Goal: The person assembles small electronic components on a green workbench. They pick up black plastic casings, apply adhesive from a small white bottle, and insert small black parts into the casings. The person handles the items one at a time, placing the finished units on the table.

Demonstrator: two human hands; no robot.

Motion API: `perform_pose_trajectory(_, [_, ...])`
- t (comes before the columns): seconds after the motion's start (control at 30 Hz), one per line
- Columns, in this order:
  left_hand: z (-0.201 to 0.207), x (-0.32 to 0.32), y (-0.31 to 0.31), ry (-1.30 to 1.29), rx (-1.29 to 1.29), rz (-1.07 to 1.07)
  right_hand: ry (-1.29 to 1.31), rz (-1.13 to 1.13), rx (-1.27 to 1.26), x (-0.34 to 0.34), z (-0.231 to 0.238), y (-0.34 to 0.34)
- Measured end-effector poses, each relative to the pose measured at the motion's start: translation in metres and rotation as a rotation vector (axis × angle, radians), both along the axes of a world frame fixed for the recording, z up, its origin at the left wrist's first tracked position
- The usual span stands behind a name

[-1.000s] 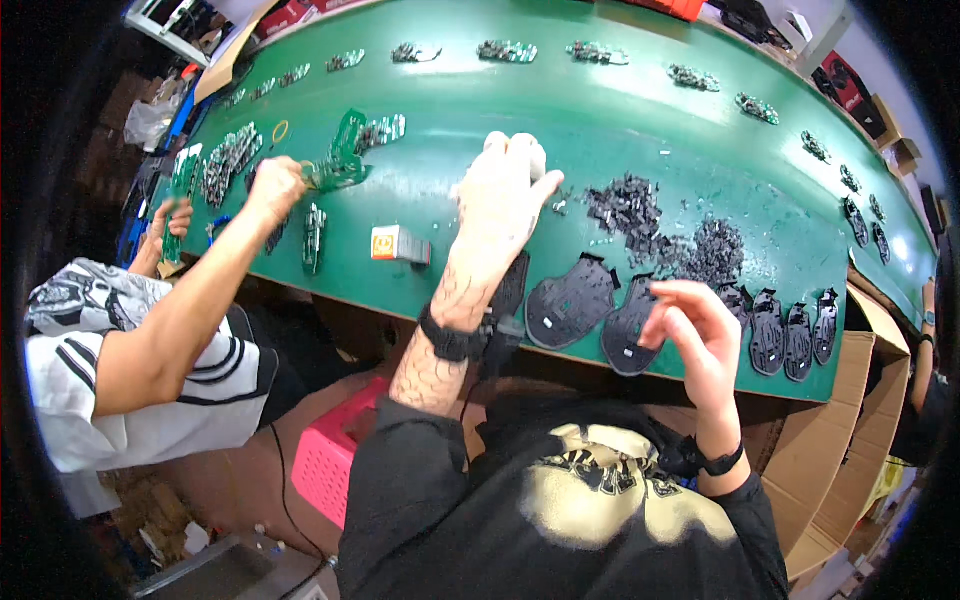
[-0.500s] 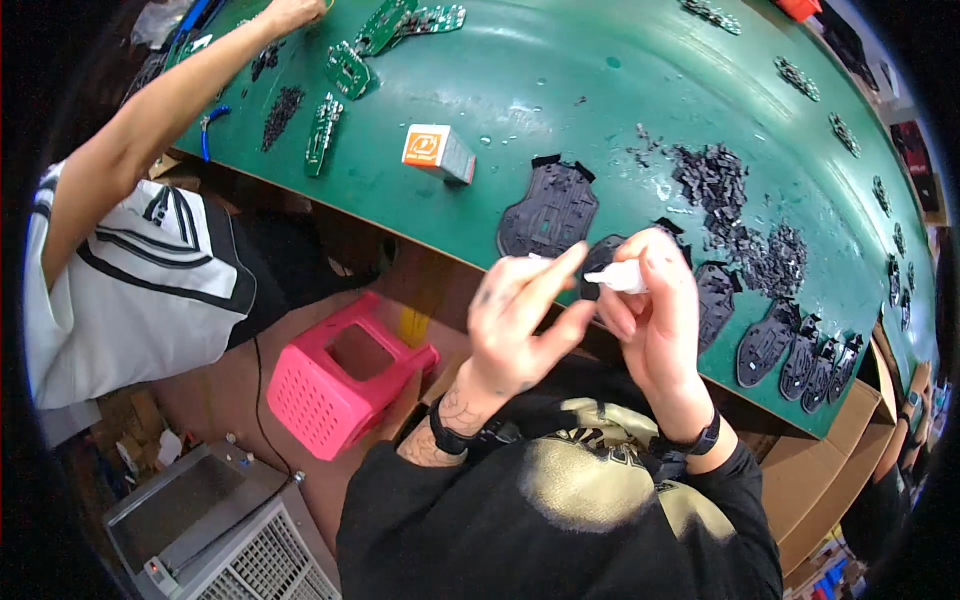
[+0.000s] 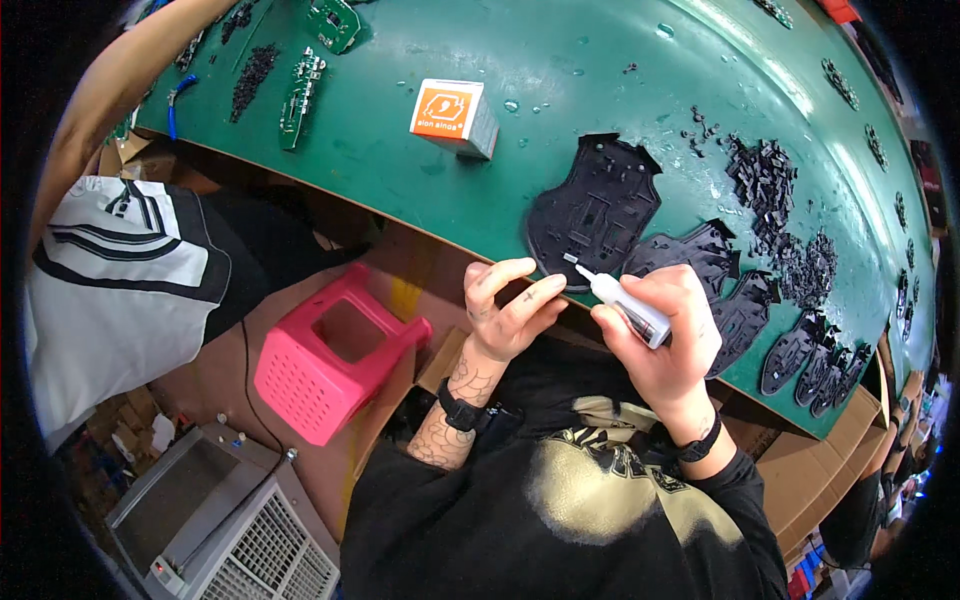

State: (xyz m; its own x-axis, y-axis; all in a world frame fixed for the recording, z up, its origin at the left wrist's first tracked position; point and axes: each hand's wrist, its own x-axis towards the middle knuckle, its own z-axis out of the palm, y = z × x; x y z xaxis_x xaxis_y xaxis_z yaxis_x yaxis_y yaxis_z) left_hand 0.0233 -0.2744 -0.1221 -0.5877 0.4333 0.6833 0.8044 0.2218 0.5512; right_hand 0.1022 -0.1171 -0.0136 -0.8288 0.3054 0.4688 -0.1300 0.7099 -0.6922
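Note:
Between the thumb and fingers of my right hand (image 3: 682, 345) is a small white squeeze bottle (image 3: 632, 309) with a thin nozzle. It is tilted, its tip at the near edge of a black plastic shell (image 3: 597, 205), close to a small pale rectangular piece (image 3: 570, 257) on that shell. My left hand (image 3: 508, 312) is just left of the shell's near end, fingers loosely bent and apart, with nothing visible in them. More black shells, one (image 3: 690, 255) partly behind my right hand, lie in a row to the right.
Piles of small black parts (image 3: 765, 190) lie beyond the shells. An orange and white box (image 3: 452, 118) stands left of them, near green circuit boards (image 3: 300, 98) and blue-handled pliers (image 3: 174, 105). At left, another person's arm (image 3: 130, 85) reaches over the table. A pink stool (image 3: 330, 350) stands below.
My right hand has brought the bottle down, its nozzle now at the near shell's edge. My left hand has moved slightly apart from the bottle. The view has shifted.

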Motion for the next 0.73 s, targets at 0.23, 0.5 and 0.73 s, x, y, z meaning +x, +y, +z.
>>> perform_pose_trajectory(0.23, [0.004,0.000,0.000,-0.019,-0.035,0.007,-0.023,-0.010,0.028,-0.003,-0.003,0.000])
perform_pose_trajectory(0.5, [0.003,0.000,0.000,-0.012,-0.032,0.011,-0.027,-0.016,0.033,-0.004,-0.001,-0.001])
perform_pose_trajectory(0.73, [0.009,0.009,-0.004,-0.007,-0.092,0.034,-0.060,0.053,-0.026,0.036,0.009,0.016])
